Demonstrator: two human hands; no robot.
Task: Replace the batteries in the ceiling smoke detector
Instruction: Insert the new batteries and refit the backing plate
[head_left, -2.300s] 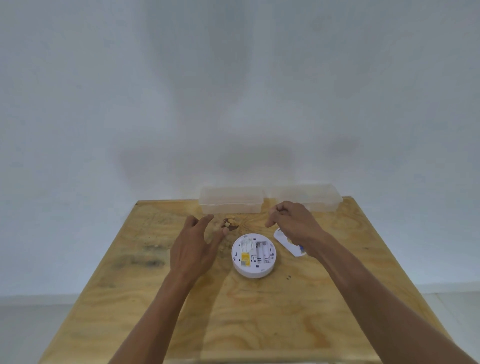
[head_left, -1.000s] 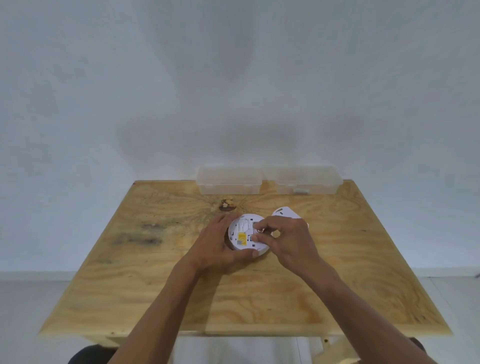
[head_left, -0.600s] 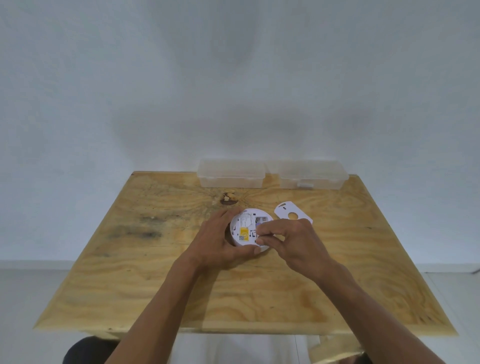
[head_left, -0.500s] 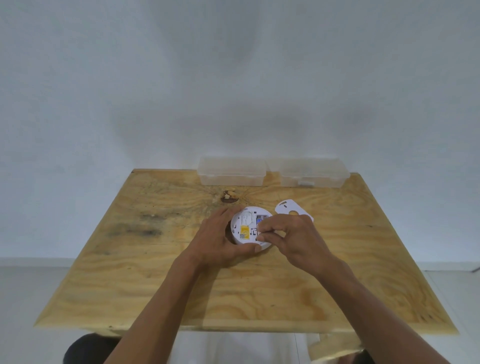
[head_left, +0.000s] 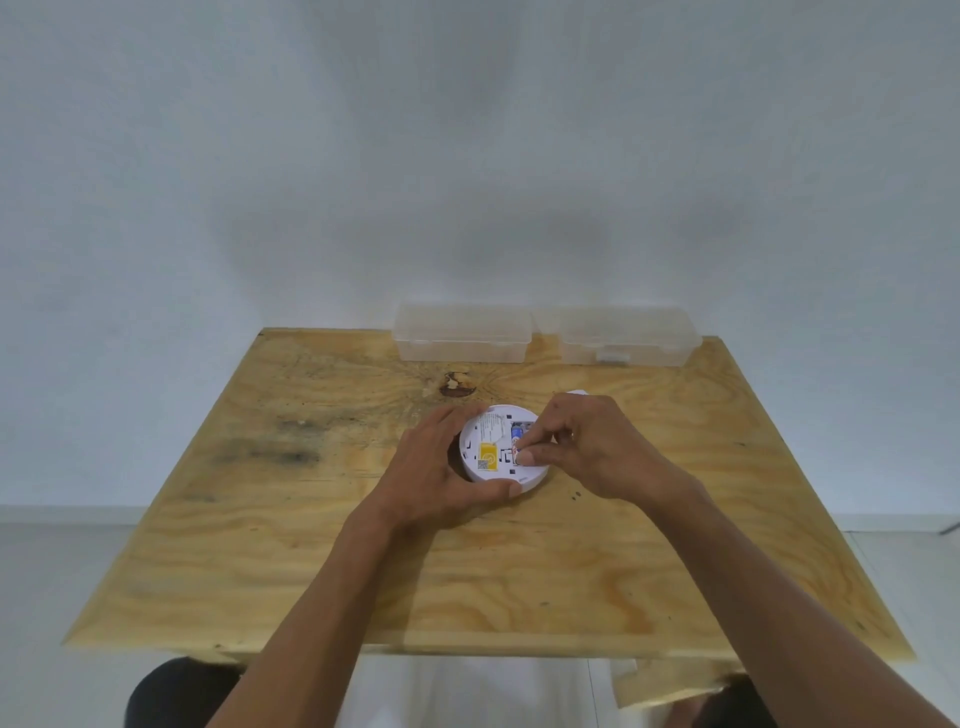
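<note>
Your left hand (head_left: 436, 475) cups the detector (head_left: 498, 447) mid-surface while your right hand (head_left: 597, 447) pinches the battery (head_left: 516, 432), long axis near-to-far, in its bay just left of those fingertips.

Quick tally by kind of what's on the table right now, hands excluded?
Clear plastic boxes: 2
Smoke detector: 1
Battery, blue, in the detector bay: 1 visible
White cover plate, mostly hidden behind the right hand: 1
Total: 5
</note>
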